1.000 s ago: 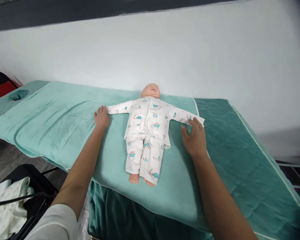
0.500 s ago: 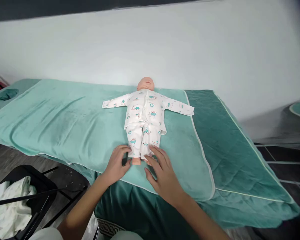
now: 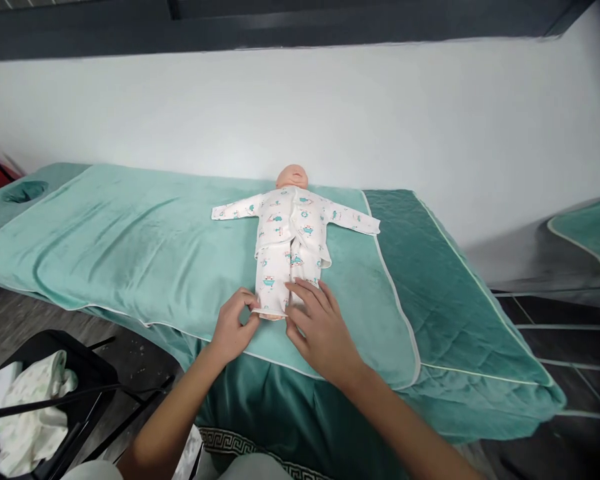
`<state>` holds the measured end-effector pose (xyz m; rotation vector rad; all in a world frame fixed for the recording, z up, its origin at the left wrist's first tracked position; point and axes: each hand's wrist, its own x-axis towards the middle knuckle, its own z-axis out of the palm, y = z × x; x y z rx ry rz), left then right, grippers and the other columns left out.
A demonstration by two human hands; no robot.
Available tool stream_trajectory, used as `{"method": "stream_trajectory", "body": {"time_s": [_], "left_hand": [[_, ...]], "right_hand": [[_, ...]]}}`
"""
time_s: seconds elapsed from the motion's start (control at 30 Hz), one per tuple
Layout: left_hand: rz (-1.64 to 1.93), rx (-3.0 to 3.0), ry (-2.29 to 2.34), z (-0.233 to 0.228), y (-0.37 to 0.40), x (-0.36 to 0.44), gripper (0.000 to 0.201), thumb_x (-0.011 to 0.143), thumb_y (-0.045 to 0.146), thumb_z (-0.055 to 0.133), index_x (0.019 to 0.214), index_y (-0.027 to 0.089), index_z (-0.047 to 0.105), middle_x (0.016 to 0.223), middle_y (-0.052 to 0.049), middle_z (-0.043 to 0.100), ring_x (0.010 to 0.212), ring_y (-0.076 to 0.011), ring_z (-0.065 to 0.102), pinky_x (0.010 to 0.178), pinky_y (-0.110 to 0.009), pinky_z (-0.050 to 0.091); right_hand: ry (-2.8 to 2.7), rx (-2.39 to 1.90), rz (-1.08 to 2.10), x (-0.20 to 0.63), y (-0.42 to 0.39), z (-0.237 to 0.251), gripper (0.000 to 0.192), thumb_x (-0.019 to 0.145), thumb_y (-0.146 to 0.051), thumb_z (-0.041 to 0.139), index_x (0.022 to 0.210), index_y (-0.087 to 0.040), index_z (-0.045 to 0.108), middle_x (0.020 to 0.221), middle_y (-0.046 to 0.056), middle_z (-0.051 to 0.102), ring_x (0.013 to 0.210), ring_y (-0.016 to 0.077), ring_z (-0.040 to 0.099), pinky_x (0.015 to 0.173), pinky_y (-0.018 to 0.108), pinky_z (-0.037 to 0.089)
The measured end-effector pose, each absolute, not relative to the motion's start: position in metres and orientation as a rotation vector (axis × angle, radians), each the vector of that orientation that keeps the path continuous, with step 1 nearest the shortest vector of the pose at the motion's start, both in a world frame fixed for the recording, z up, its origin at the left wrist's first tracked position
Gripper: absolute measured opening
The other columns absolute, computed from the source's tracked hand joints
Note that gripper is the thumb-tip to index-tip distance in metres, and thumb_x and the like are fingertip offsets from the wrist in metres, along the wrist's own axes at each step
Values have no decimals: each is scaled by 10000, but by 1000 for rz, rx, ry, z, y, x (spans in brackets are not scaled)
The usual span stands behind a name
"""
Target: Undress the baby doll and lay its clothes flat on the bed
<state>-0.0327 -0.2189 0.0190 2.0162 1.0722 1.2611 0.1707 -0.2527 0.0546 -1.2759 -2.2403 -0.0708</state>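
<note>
Doll (image 3: 293, 223) in printed pajamas (image 3: 279, 233), face up on a green-covered bed (image 3: 130, 247).
The left hand (image 3: 234, 327) pinches one trouser cuff (image 3: 271, 313); the right hand (image 3: 325, 337) overlaps the other leg (image 3: 305, 264), its grip unclear.

Likely massage room; covered bed (image 3: 175, 250), face hole (image 3: 26, 193)

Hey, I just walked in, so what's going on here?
A person has both hands on the trousers of a doll lying face up on a bed. The left hand pinches the outer edge of one cuff. The right hand lies over the other leg; whether it grips the fabric is hard to see. The shirt is on, with both sleeves spread outward.
</note>
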Motion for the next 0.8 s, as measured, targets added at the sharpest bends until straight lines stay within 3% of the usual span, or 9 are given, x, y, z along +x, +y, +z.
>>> {"method": "stream_trajectory", "body": {"time_s": [0.13, 0.3, 0.37, 0.43, 0.5, 0.57, 0.7, 0.8], "left_hand": [[1129, 2099, 1126, 12, -225, -34, 237, 809, 23, 512, 940, 218, 545, 920, -18, 576, 873, -162, 578, 774, -297, 486], [1192, 2285, 1084, 22, -225, -21, 207, 923, 138, 552, 1110, 229, 563, 1056, -68, 613, 1011, -208, 577, 866, -369, 502], [1086, 2395, 1025, 32, -222, -12, 207, 955, 197, 556, 1160, 224, 567, 1091, -77, 628, 1049, -218, 569, 906, -382, 496], [900, 2510, 999, 43, -218, -2, 207, 973, 237, 538, 1176, 208, 572, 1106, -85, 637, 1068, -236, 559, 930, -403, 488], [709, 2601, 1002, 50, -214, 7, 184, 980, 248, 520, 1141, 189, 586, 1085, -88, 640, 1053, -251, 554, 935, -424, 482], [586, 2655, 1009, 53, -212, 13, 143, 974, 235, 523, 1082, 179, 596, 1059, -85, 641, 1035, -253, 557, 939, -435, 474], [570, 2640, 1042, 50, -212, 14, 87, 960, 197, 535, 1011, 195, 606, 1009, -61, 666, 1013, -243, 574, 913, -427, 452], [663, 2561, 1060, 45, -213, 13, 107, 956, 167, 525, 988, 212, 618, 966, -40, 693, 977, -229, 589, 840, -405, 438]], "right_hand": [[-2202, -1281, -30, 180, -258, 43, 173, 935, -143, 547, 1087, -212, 593, 1413, 141, 551, 1375, 324, 456, 1129, 610, 370], [-2016, -1413, 89, 201, -258, 25, 457, 928, -286, 646, 1333, -202, 452, 1306, 172, 568, 1221, 318, 559, 986, 525, 523], [-2027, -1488, 172, 209, -257, 22, 426, 925, -299, 653, 1297, -219, 463, 1198, 136, 606, 1101, 299, 622, 890, 475, 567], [-2076, -1544, 271, 214, -256, 23, 271, 942, -294, 626, 1178, -239, 505, 1059, 80, 632, 951, 263, 659, 768, 412, 579], [-2136, -1560, 330, 216, -255, 28, 105, 962, -282, 593, 1030, -246, 520, 937, 36, 628, 840, 231, 654, 693, 368, 555], [-2185, -1557, 334, 216, -256, 35, 78, 970, -262, 575, 937, -244, 507, 876, 16, 615, 780, 213, 636, 659, 347, 526], [-2228, -1484, 323, 218, -259, 44, 113, 968, -195, 555, 881, -243, 501, 852, 8, 607, 773, 199, 627, 669, 328, 509], [-2193, -1454, 288, 220, -260, 44, 69, 955, -203, 580, 949, -243, 523, 954, 36, 630, 868, 216, 644, 717, 340, 527]]}}
